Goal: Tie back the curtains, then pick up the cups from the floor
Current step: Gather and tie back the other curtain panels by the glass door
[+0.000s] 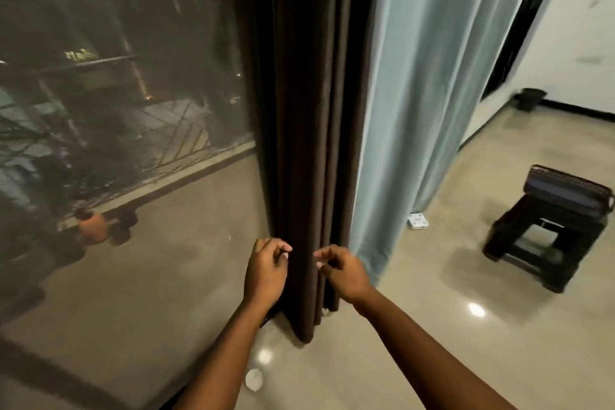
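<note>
reaching to either side of the gathered dark brown fabric curtain (309,143), the left hand (266,271) and right hand (339,271) hover with fingers loosely curled; whether they pinch a thin tie cannot be told. no tie-back is visible around this curtain, and the pale blue curtain (429,76) beside it hangs loose, so the tying step appears unfinished. a small white cup-like object (254,378) lies on the glossy beige floor (416,326) near the left forearm, not yet collected.
</note>
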